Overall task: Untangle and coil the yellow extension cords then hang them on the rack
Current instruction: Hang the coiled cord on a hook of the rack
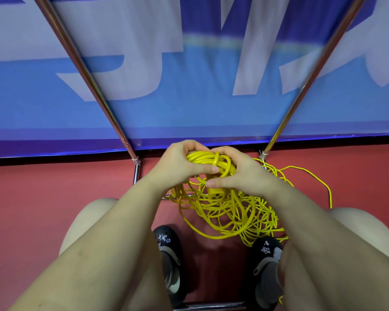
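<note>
Big blue-and-white printed banner [189, 86] fills the back of the view, standing along the far edge of the red floor [43, 198]. In front of it, two shiny chrome rack poles [85, 70] slant down to the floor at left and right, joined to a low metal base frame. Down on the floor, between the poles and the person's black clog shoes [169, 250], sprawls a loose tangle of thin yellow extension cord [240, 212], one strand looping out to the right. Above that tangle, a tight coiled bundle of thicker yellow cord [211, 162] is held up, with a yellow socket end hanging below it. The left hand [180, 162] and right hand [240, 171] both have fingers curled around the bundle, gripping it.
</note>
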Tool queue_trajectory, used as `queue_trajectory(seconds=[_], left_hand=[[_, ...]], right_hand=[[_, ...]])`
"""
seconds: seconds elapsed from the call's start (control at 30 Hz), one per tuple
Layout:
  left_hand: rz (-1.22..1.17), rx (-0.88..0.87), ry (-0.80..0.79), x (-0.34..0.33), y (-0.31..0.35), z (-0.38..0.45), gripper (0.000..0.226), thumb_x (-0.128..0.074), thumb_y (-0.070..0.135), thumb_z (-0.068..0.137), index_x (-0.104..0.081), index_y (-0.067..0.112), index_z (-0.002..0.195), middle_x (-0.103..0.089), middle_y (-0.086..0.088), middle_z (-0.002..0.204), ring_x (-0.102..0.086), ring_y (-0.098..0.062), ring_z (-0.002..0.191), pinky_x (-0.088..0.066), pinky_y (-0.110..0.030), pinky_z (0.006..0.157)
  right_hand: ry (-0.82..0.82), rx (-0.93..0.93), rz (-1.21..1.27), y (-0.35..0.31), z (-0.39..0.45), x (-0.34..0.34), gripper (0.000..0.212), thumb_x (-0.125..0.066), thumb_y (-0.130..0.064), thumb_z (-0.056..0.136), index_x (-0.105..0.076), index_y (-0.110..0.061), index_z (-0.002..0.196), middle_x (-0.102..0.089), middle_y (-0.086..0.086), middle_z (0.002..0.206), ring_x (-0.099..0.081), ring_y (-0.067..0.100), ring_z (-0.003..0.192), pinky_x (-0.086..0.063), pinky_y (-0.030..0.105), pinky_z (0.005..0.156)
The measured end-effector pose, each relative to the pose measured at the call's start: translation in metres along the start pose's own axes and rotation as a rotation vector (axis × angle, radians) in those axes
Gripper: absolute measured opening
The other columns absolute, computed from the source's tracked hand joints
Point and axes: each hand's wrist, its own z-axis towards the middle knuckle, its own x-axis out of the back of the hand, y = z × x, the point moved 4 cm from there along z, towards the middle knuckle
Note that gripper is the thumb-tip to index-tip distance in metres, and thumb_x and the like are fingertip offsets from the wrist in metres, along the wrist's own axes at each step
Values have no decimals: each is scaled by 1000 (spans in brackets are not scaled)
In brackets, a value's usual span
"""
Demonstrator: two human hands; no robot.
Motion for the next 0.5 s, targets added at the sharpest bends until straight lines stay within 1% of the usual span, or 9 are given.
queue_trajectory(seconds=[0.07,0.1,0.17,0.23,0.27,0.33,0.4,0.47,0.5], left_hand=[[-19,-4,-11,3,6,-3,39,-86,11,62,-65,10,96,-68,0,78,-60,-8,62,-51,-24,62],[-22,-12,-20,4,9,-5,39,-85,10,63,-65,10,96,-68,1,76,-59,-7,59,-51,-25,60],[0,-44,-47,7,19,-9,39,-86,12,64,-64,13,96,-66,4,73,-58,-5,57,-49,-25,59],[18,-79,-70,10,34,-14,41,-87,17,63,-63,18,95,-67,5,78,-60,-6,64,-50,-25,63],[25,-99,-71,13,43,-17,42,-88,19,62,-61,21,94,-67,4,83,-61,-7,70,-52,-27,67],[52,-156,-51,22,65,-21,47,-89,32,56,-59,26,92,-66,1,90,-62,-10,78,-52,-31,78],[80,-209,-24,32,89,-26,53,-82,48,49,-58,29,92,-65,1,94,-62,-12,83,-52,-33,83],[98,-241,-26,42,112,-30,54,-80,51,49,-57,28,93,-66,2,92,-63,-12,83,-52,-34,83],[117,-251,-30,46,122,-33,53,-80,50,50,-57,26,92,-67,4,88,-63,-10,80,-52,-33,81]], right_hand=[[64,41,-30,-5,-1,1,57,-86,-15,60,-55,-28,107,-69,2,98,-64,9,85,-55,32,81],[99,63,-66,-9,-2,2,56,-87,-16,60,-56,-28,106,-69,0,96,-64,7,83,-55,28,80],[166,108,-121,-18,-5,4,54,-87,-17,60,-56,-33,100,-67,-7,93,-63,5,83,-53,24,79],[208,143,-134,-31,-11,8,51,-87,-16,60,-56,-36,94,-67,-10,92,-64,5,85,-52,23,82],[219,154,-134,-38,-14,11,49,-87,-16,60,-56,-36,92,-67,-10,92,-64,6,86,-52,24,83],[235,198,-128,-57,-20,16,45,-86,-17,60,-59,-33,92,-70,-6,92,-65,8,86,-53,29,85],[259,246,-125,-84,-26,21,40,-85,-21,61,-61,-29,92,-71,0,92,-66,11,85,-52,33,84],[283,280,-102,-112,-30,27,39,-84,-25,62,-63,-22,95,-72,7,91,-65,13,81,-52,33,80],[296,294,-82,-126,-32,31,42,-83,-27,62,-64,-15,98,-72,9,91,-66,15,80,-53,33,78]])
